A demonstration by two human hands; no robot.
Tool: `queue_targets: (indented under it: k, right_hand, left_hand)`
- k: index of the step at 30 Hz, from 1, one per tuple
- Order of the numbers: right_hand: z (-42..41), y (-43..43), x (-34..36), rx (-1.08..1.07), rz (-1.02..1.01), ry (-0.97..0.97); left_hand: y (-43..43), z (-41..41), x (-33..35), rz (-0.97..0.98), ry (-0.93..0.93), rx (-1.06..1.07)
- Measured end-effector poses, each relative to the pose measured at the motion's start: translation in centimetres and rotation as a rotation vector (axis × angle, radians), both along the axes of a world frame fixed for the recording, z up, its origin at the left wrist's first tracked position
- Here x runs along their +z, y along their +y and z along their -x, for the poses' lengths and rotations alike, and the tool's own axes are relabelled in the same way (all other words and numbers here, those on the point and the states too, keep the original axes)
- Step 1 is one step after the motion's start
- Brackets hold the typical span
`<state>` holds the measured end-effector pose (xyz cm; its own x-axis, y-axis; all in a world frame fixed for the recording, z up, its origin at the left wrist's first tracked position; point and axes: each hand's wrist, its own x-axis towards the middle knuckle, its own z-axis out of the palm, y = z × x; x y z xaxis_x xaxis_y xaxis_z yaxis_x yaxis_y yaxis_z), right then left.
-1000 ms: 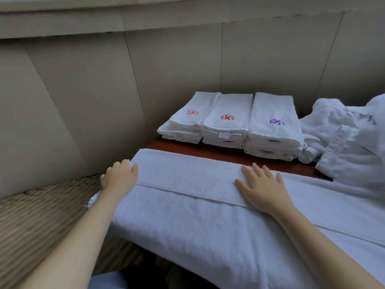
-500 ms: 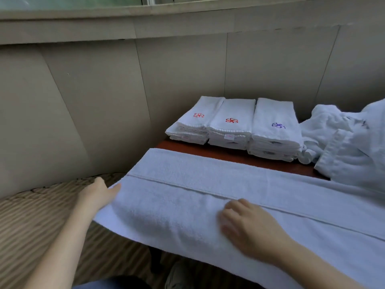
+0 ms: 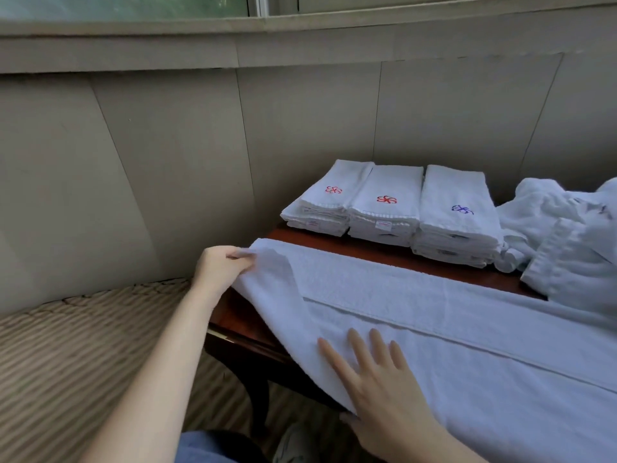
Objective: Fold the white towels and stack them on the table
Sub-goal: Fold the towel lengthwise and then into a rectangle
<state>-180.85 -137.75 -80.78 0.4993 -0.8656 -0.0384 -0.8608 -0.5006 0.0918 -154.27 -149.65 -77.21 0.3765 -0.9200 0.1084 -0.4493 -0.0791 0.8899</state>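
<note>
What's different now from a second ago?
The left hand has taken hold of the left end of the big towel and lifted it, baring the table corner. The right hand slid nearer and lies flat on it. The folded stacks stayed put.

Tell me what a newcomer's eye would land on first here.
First, the large white towel spread across the near side of the table, its left end gripped by the left hand while the right hand lies flat on it. Behind it, three folded towel stacks line the wall, embroidered with red and purple flowers.
</note>
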Motion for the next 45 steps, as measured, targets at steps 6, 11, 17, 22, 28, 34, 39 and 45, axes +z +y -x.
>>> queue_targets:
  k: [6,11,17,22,28,34,39,45]
  right_hand:
    - [1.1,0.4,1.5,-0.061,0.058,-0.253]
    - [4.9,-7.8,5.2,-0.358,-0.111,-0.399]
    - [7.4,-17.5,5.4,-0.494,-0.072,-0.162]
    - [8.6,-19.7,2.7,-0.422,-0.038,-0.051]
    - [12.1,-17.8,4.0,-0.461,-0.328,-0.272]
    - [14.7,-13.2,3.0,-0.613,-0.130,-0.308]
    - [18.4,-7.6,1.7,-0.734,0.102,-0.245]
    - [26.1,-1.2,2.6,-0.833,0.005,-0.089]
  left_hand:
    - [-2.7,-1.0,-0.1,-0.009,-0.367,0.219]
    - [-4.0,0.6,-0.9,0.050,-0.194,0.144]
    - [-5.4,1.4,-3.4,-0.178,-0.520,0.237]
    - [-6.4,1.1,-3.5,-0.274,-0.641,0.306]
    - [-6.0,2.7,-2.2,-0.366,-0.768,0.346]
    - [-4.7,12.9,-1.1,-0.493,-0.799,-0.026]
    - [-3.6,20.4,-1.9,-0.617,-0.659,-0.210]
    - [-3.7,22.6,-2.5,-0.559,-0.785,-0.132]
